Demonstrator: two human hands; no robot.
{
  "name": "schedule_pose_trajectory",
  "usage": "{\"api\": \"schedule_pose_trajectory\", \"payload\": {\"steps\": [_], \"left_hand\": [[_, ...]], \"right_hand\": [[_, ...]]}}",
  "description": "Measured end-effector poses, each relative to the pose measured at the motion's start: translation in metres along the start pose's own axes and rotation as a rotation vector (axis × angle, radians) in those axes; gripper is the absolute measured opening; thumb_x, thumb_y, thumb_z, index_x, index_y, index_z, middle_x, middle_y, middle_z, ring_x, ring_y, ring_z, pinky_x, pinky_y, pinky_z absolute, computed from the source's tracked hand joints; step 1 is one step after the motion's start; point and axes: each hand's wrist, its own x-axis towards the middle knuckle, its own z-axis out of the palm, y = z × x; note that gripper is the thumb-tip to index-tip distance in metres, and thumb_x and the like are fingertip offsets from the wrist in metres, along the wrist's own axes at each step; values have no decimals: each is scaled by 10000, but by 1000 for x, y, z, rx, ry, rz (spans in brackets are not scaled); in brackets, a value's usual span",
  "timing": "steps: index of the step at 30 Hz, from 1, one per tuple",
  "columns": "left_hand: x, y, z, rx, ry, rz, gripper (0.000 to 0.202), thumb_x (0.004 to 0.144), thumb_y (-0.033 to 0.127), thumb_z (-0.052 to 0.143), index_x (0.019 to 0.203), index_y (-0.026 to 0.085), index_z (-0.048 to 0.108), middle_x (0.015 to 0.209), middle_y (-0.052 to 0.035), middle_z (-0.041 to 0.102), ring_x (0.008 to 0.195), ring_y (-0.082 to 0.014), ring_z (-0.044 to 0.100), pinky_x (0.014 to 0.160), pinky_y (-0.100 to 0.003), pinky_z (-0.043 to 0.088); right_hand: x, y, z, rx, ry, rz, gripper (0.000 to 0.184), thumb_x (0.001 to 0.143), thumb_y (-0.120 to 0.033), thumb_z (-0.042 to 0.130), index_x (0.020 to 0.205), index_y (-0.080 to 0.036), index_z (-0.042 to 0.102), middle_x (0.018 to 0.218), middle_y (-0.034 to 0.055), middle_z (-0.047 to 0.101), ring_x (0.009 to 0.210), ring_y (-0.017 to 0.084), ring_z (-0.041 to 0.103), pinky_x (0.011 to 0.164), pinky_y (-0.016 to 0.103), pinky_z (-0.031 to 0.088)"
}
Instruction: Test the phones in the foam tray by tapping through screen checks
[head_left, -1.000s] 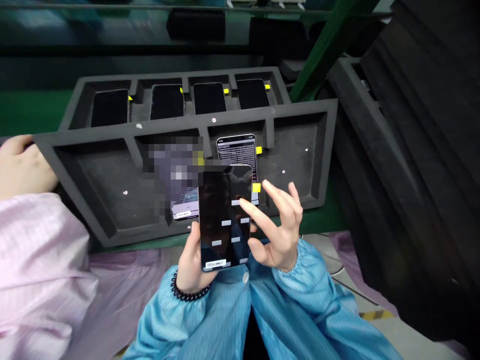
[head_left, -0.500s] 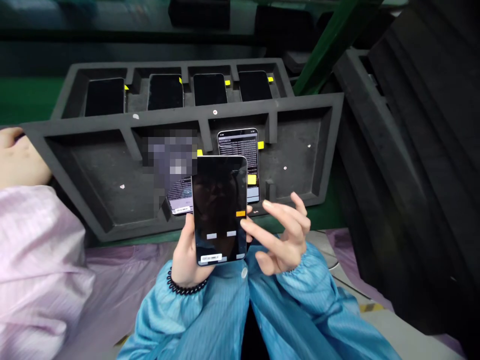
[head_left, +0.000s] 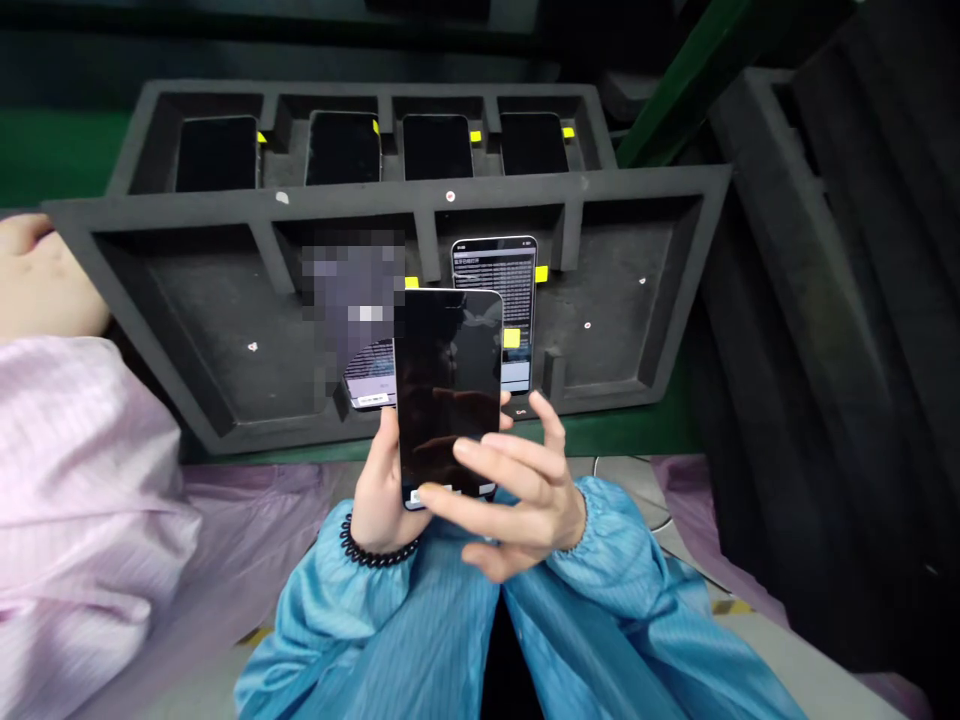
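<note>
A dark phone [head_left: 450, 370] is held up just before the middle of the front tray [head_left: 360, 203], on the wearer's side, hiding part of that tray's two middle compartments; the left hand [head_left: 379, 495] grips it by its lower part, thumb along the left edge and a fingertip showing past the right, with a black coiled band [head_left: 375, 555] around the wrist. The right hand [head_left: 525, 500], also on the wearer's side of the front tray, has its fingers loosely spread and slightly bent over the lower screen, one fingertip near the bottom edge; whether it touches the glass cannot be told. A yellow tab [head_left: 511, 338] juts from the dark phone's right edge. In the front tray's second compartment from the left lies a partly pixelated phone [head_left: 371, 375], and in the third a lit phone [head_left: 491, 265] showing lines of text. Behind the front tray, a rear tray [head_left: 330, 88] carries four dark-screened phones [head_left: 437, 148]. At the front tray's left end is another person's hand [head_left: 49, 280], with a pink sleeve [head_left: 82, 450]
</note>
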Motion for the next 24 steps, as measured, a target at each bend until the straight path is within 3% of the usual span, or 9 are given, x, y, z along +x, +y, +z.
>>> {"api": "schedule_pose_trajectory", "payload": {"steps": [4, 6, 9, 13, 17, 21, 24], "left_hand": [[-1, 3, -3, 25, -106, -87, 655, 964, 670, 346, 1162, 195, 751, 1346, -95, 678, 1485, -350, 415, 1250, -531, 357], [0, 4, -4, 31, -158, -100, 699, 935, 725, 374, 1173, 186, 749, 1332, -115, 683, 1452, -371, 457, 1235, -547, 376], [1, 4, -4, 7, -193, -63, 718, 930, 731, 400, 1243, 171, 722, 1340, -138, 675, 1368, -374, 549, 1193, -552, 429], [1, 4, -4, -25, -215, -15, 675, 958, 696, 388, 1270, 193, 712, 1329, -126, 682, 1121, -301, 700, 1008, -453, 581], [0, 5, -5, -14, -201, -14, 694, 967, 694, 349, 1284, 186, 700, 1282, -145, 697, 1053, -294, 711, 950, -451, 595], [0, 6, -5, -25, -201, -22, 669, 977, 661, 347, 1321, 189, 672, 1345, -150, 664, 1122, -323, 689, 1021, -518, 555], [2, 6, -3, -33, -183, -27, 623, 980, 617, 363, 1272, 182, 700, 1303, -147, 689, 1085, -335, 703, 1014, -566, 554]], "right_hand": [[-3, -4, -2, -3, -99, -90, 479, 1047, -413, 292, 1040, -371, 769, 1274, -59, 708, 1394, 143, 458, 1316, 495, 244], [-6, -3, -4, 7, -83, -80, 487, 1044, -400, 288, 1026, -370, 773, 1278, -61, 705, 1397, 151, 461, 1314, 480, 257], [-11, 0, -9, 1, -51, -51, 469, 1035, -390, 309, 1005, -352, 775, 1314, -49, 676, 1291, 162, 528, 1305, 478, 281], [-22, 4, -13, -10, 35, -42, 441, 999, -345, 344, 962, -328, 783, 1312, -24, 667, 1095, 154, 587, 1270, 464, 340], [-31, 5, -14, -34, 98, 7, 466, 986, -365, 332, 900, -332, 789, 1222, -27, 701, 982, 180, 595, 1189, 468, 426], [-30, 5, -17, -32, 276, 149, 463, 1002, -389, 308, 1070, -365, 765, 1060, 3, 708, 860, 203, 577, 1020, 460, 530], [-21, 9, -23, -30, 230, 253, 429, 1027, -375, 345, 1250, -321, 708, 1113, 47, 685, 938, 224, 613, 958, 455, 555]]}}
